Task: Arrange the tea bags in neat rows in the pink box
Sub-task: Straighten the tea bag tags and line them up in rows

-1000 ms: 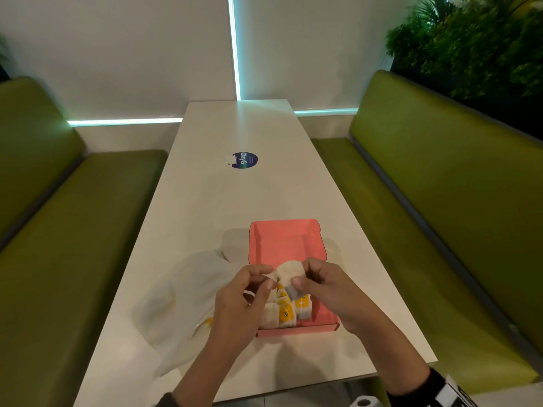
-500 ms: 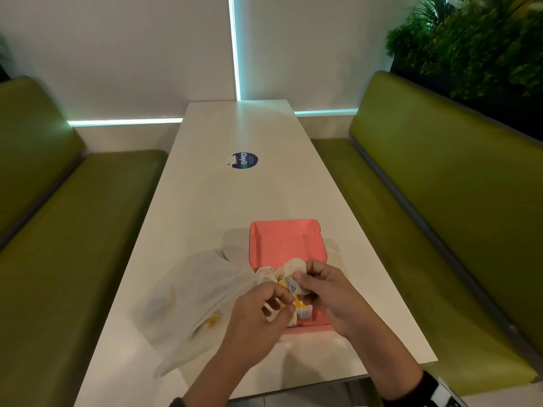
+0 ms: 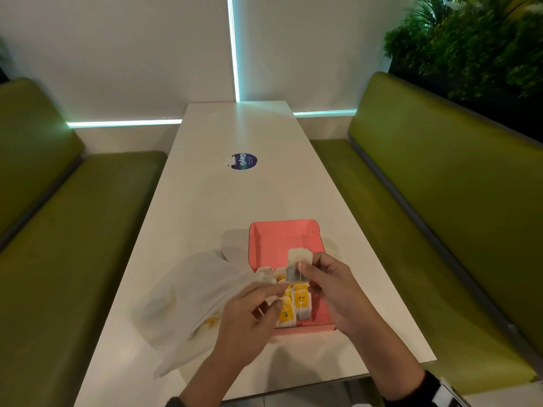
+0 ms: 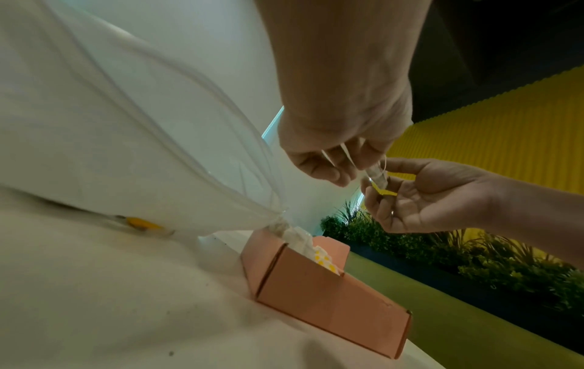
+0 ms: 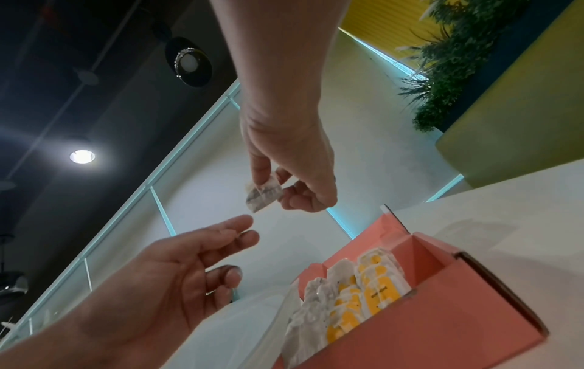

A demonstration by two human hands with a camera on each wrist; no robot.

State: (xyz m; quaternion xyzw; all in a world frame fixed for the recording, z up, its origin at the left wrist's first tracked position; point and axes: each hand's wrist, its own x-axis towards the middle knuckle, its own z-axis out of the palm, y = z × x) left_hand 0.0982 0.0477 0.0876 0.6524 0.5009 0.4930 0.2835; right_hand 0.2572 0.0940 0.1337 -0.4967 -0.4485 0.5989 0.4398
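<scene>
Matt pink cardboard box (image 3: 282, 239), translucent plastic bag (image 3: 188, 301), glossy white table (image 3: 235, 195)

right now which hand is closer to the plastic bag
Left. The left hand is beside the plastic bag, at its mouth by the pink box. The right hand is on the far side, over the box, pinching a tea bag.
</scene>
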